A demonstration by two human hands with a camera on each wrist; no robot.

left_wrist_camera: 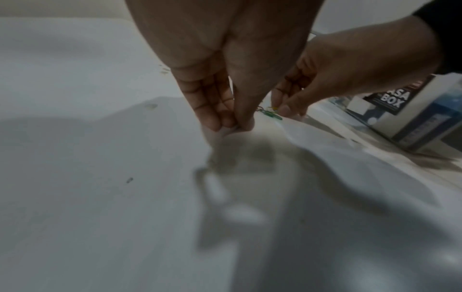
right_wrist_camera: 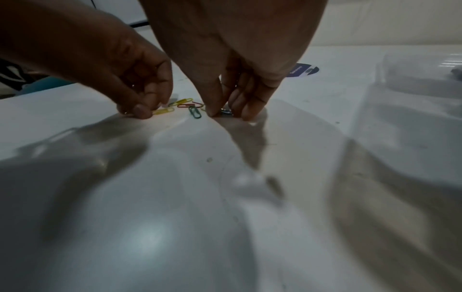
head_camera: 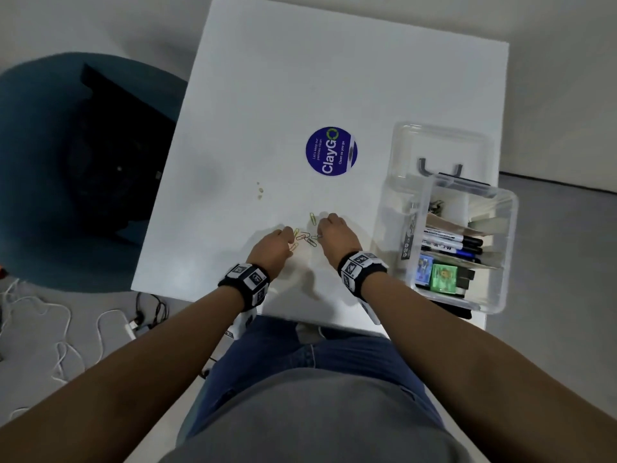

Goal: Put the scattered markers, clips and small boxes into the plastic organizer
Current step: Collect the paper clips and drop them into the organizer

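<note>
Several coloured paper clips (head_camera: 304, 236) lie on the white table (head_camera: 267, 95) between my hands, one green-yellow clip (head_camera: 312, 218) a little farther off. My left hand (head_camera: 289, 236) pinches a yellow clip (right_wrist_camera: 163, 111) against the table. My right hand (right_wrist_camera: 225, 114) has thumb and fingertips down on the table, pinching a bluish metal clip (right_wrist_camera: 227, 113). A green clip (right_wrist_camera: 195, 112) and a red clip (right_wrist_camera: 186, 105) lie loose between them. The clear plastic organizer (head_camera: 510, 212) stands to the right, holding markers (head_camera: 450, 242) and small boxes (head_camera: 443, 279).
The organizer's clear lid (head_camera: 440, 145) lies behind it. A round blue sticker (head_camera: 331, 151) marks the table's middle, with small stains (head_camera: 259, 190) to its left. A blue chair (head_camera: 40, 162) stands left of the table, with cables (head_camera: 66, 329) on the floor.
</note>
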